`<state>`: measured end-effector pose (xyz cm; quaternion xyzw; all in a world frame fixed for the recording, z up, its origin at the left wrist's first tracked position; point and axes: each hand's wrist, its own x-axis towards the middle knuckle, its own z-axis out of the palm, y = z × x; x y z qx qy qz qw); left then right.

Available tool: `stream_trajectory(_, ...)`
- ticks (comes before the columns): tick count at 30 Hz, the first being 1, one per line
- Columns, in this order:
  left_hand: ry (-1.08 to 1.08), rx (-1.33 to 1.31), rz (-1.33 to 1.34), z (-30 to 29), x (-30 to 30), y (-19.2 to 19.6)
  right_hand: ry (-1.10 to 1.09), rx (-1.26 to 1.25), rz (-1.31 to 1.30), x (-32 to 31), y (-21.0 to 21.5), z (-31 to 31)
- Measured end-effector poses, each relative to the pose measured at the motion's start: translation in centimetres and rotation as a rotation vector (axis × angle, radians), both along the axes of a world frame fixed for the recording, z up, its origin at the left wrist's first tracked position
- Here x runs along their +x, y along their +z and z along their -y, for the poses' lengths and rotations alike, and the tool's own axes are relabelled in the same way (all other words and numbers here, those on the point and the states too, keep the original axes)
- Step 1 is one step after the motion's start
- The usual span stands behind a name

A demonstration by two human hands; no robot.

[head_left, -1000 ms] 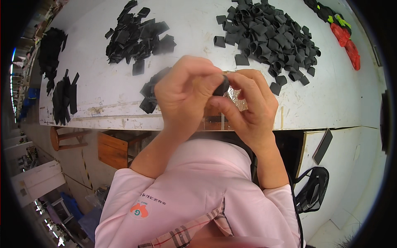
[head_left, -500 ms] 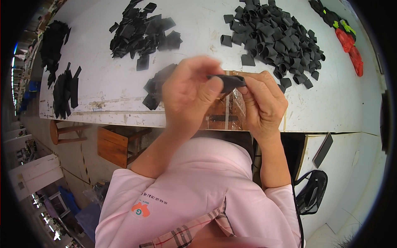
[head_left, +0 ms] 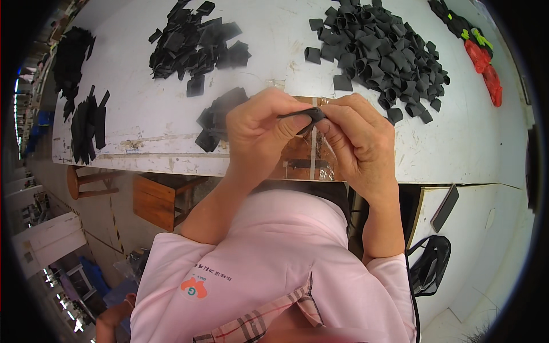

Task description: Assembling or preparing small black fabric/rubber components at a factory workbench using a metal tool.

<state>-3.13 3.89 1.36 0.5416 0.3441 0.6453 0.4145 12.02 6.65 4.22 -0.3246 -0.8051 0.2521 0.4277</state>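
A small black fabric piece (head_left: pixel 314 114), bent over on itself, is pinched between both hands above a cardboard piece at the table's near edge. My left hand (head_left: pixel 264 127) grips its left end between thumb and fingers. On the other end, my right hand (head_left: pixel 361 132) is closed with thumb and fingertips. Much of the piece is hidden by the fingers. Flat black pieces (head_left: pixel 217 121) lie just left of my left hand. Beyond my right hand spreads a large heap of black fabric loops (head_left: pixel 380 54).
Another pile of flat black pieces (head_left: pixel 191 46) lies at the far left, with long black strips (head_left: pixel 88 126) near the left edge. The cardboard (head_left: pixel 298 153) carries clear tape. Red plastic bags (head_left: pixel 485 68) lie far right. A wooden stool (head_left: pixel 154 200) stands below the table.
My left hand has closed its fingers onto the black piece, which is now bent more tightly. My right hand has shifted slightly left. Someone's arm has appeared at lower left.
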Motion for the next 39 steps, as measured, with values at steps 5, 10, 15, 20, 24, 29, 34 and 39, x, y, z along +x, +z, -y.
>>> stream_trajectory(5,-0.111,-0.058,0.197,-0.6,1.0,0.0,-0.009,-0.129,0.002,0.4,0.7,0.1)
stream_trajectory(10,-0.032,-0.065,0.120,-0.3,1.0,0.6,-0.045,0.057,0.010,0.4,0.0,-0.3)
stream_trajectory(15,0.088,0.114,-0.164,-0.5,0.7,0.8,-0.043,0.063,-0.102,-0.2,-1.6,-0.3)
stream_trajectory(20,0.195,0.203,-0.339,-0.4,0.8,0.6,-0.170,0.127,-0.027,-0.2,-1.9,0.5)
stream_trajectory(24,0.288,0.127,-0.337,0.0,0.2,0.7,-0.178,0.219,0.040,0.0,-0.8,0.1)
stream_trajectory(29,0.998,-0.470,-0.632,-2.2,-11.2,-6.3,0.101,-0.563,-0.553,2.5,0.9,-3.4)
stream_trajectory(34,1.044,-0.722,-1.080,-4.7,-19.6,-13.3,-0.363,-0.427,-0.382,1.1,-1.4,0.0)
stream_trajectory(39,0.925,-0.367,-0.965,-4.2,-17.3,-12.5,0.051,-0.833,-0.143,-0.7,-3.0,4.5)
